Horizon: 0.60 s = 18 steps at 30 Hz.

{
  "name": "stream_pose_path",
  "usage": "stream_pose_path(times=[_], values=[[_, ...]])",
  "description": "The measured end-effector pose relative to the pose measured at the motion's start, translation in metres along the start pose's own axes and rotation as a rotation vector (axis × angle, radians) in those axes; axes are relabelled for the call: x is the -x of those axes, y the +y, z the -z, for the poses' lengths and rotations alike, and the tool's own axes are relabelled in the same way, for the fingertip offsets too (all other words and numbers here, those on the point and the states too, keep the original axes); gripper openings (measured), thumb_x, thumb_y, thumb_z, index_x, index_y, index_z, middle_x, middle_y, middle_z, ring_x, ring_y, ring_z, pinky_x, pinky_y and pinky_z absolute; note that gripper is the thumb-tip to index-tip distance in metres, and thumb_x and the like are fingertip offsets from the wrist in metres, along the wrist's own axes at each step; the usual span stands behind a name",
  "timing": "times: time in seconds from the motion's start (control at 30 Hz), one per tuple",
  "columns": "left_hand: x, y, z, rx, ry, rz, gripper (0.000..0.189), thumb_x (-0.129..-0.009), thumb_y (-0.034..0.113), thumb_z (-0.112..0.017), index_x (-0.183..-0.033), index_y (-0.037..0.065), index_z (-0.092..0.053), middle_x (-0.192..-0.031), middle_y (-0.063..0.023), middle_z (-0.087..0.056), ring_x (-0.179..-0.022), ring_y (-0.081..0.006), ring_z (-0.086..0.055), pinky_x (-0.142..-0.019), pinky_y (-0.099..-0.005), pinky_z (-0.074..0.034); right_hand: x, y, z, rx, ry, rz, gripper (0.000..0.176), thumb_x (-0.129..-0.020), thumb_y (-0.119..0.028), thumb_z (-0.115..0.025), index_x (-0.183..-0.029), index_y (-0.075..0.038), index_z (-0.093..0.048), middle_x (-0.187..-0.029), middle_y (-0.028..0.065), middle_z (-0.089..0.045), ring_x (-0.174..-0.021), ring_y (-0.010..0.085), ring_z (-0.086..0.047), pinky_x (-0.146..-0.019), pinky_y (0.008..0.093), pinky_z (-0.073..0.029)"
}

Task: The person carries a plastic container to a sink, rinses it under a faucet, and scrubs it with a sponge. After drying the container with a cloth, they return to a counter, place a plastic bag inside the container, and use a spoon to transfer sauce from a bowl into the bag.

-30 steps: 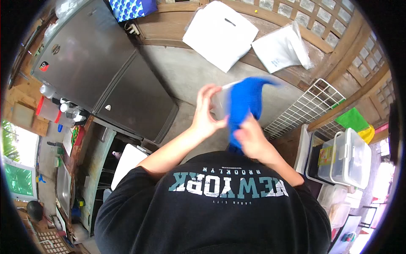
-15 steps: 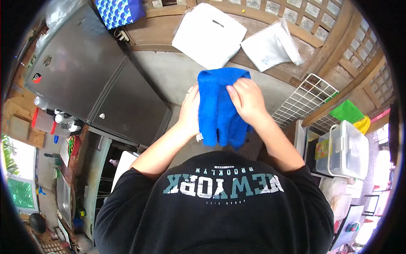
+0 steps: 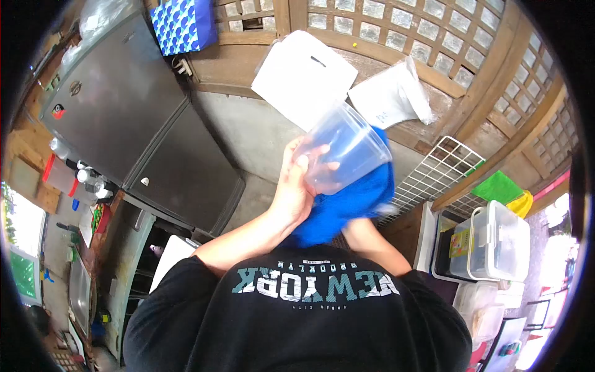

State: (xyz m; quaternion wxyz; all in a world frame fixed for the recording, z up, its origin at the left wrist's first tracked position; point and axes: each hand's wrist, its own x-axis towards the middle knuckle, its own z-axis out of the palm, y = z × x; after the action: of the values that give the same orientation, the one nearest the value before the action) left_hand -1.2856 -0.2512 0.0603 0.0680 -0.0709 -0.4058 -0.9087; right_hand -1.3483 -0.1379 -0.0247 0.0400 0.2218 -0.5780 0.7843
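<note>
Left hand (image 3: 296, 186) clasps clear container (image 3: 347, 146), held up before chest, blue cloth (image 3: 350, 201) pressed beneath; right hand buried in cloth, grip cannot tell. Best: firm hold, turn container slowly against cloth

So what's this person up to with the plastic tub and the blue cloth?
A person in a black shirt holds a clear plastic container tilted in the left hand, fingers round its side. A blue cloth is bunched just below and behind the container. The right forearm runs up into the cloth, which hides that hand. It looks like wiping, done near a grey fridge.
</note>
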Motion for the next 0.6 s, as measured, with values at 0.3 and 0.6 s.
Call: stream_pose_path(times=[0.3,0.6], values=[[0.0,-0.015,0.062,-0.058,-0.045,0.405,0.072,-0.085,0.064,-0.042,-0.136,0.013,-0.033,-0.127,-0.0166,-0.049,-0.1,-0.0339,-0.059,-0.072,-0.0458,-0.057,-0.031,-0.03,0.074,-0.287,0.109,-0.181,0.04,-0.087,-0.028,-0.055,-0.113,0.001,-0.048,-0.112,0.0205,-0.05,-0.101,0.0355,-0.047,-0.088,0.0454,-0.032],[0.01,0.009,0.112,0.007,0.059,0.291,0.073,-0.084,0.061,-0.041,-0.139,0.014,-0.031,-0.133,-0.0189,-0.045,-0.108,-0.0311,-0.056,-0.073,-0.0424,-0.056,-0.081,-0.072,0.167,-0.04,0.171,-0.12,0.031,-0.086,-0.027,-0.055,-0.102,-0.001,-0.052,-0.1,0.0179,-0.053,-0.089,0.0322,-0.05,-0.078,0.0434,-0.037]])
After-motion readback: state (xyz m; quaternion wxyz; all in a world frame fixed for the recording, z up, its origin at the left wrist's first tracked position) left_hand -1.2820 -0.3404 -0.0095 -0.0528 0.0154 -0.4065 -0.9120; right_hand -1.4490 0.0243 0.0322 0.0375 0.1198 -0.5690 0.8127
